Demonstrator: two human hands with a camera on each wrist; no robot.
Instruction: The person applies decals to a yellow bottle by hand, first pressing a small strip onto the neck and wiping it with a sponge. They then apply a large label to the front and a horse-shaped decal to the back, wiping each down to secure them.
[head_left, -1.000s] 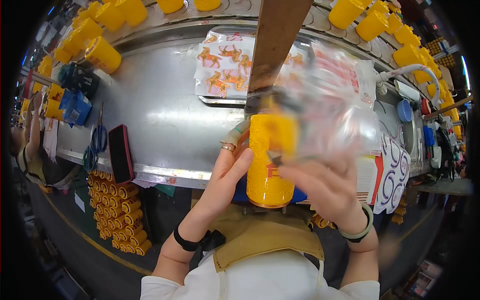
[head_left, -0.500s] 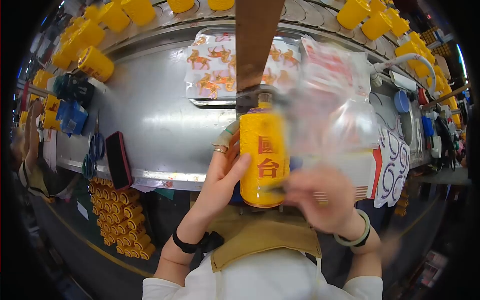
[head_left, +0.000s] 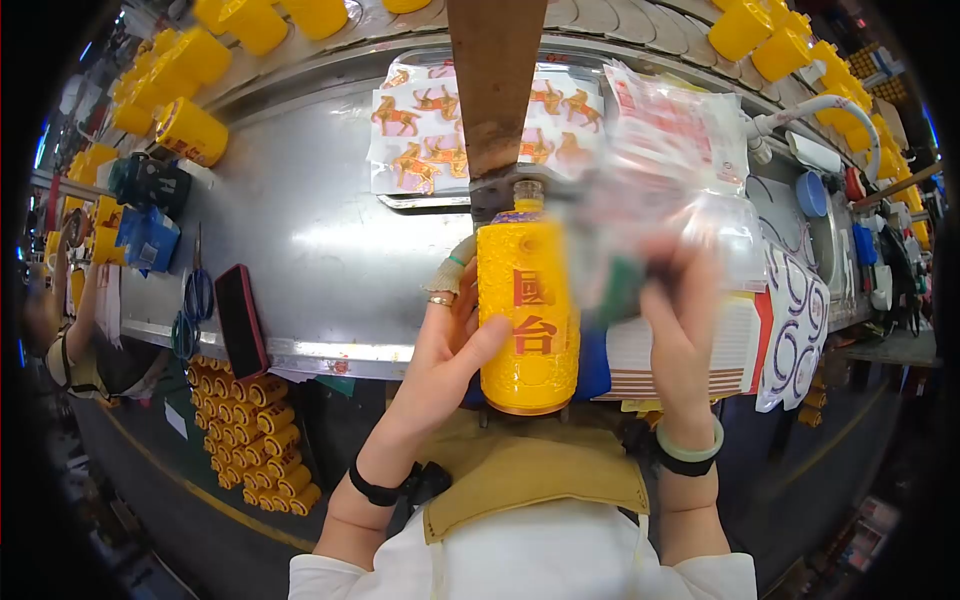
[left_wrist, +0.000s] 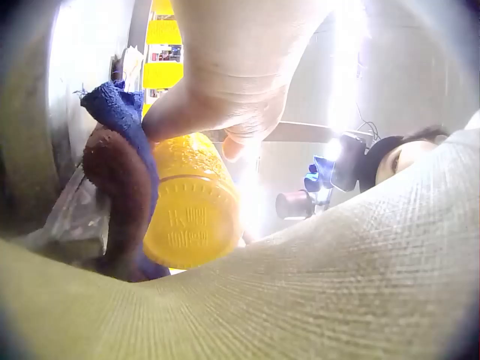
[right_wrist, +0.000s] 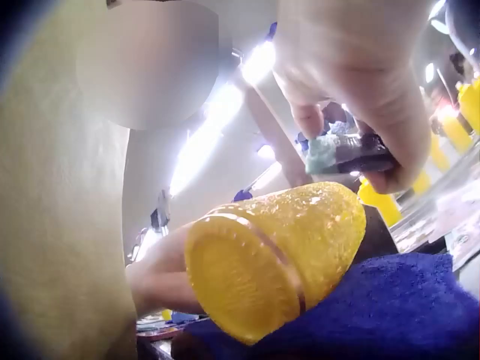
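A yellow bottle with red characters (head_left: 530, 330) lies on its side, base toward the person, neck toward the wooden post. My left hand (head_left: 445, 350) holds it from the left, thumb on its side and fingers behind it. The left wrist view shows the bottle's base (left_wrist: 191, 225) beyond my left hand (left_wrist: 236, 67). Right of the bottle, my right hand (head_left: 685, 340) pinches a small dark and green object, blurred in the head view. In the right wrist view my right hand (right_wrist: 360, 82) grips this object (right_wrist: 349, 154) above the bottle (right_wrist: 300, 232), which rests on blue cloth (right_wrist: 390, 300).
A wooden post (head_left: 495, 90) stands beyond the bottle. Around it lie a tray of horse stickers (head_left: 415, 120), plastic bags (head_left: 680, 130) and a sheet of purple rings (head_left: 795, 325). At left are a phone (head_left: 242, 320) and scissors (head_left: 197, 285). Yellow bottles (head_left: 190, 132) line the back.
The bottle has turned so its red characters face up. My right hand has moved from the bottle's lower end up and to the right, away from it. My left hand still holds the bottle.
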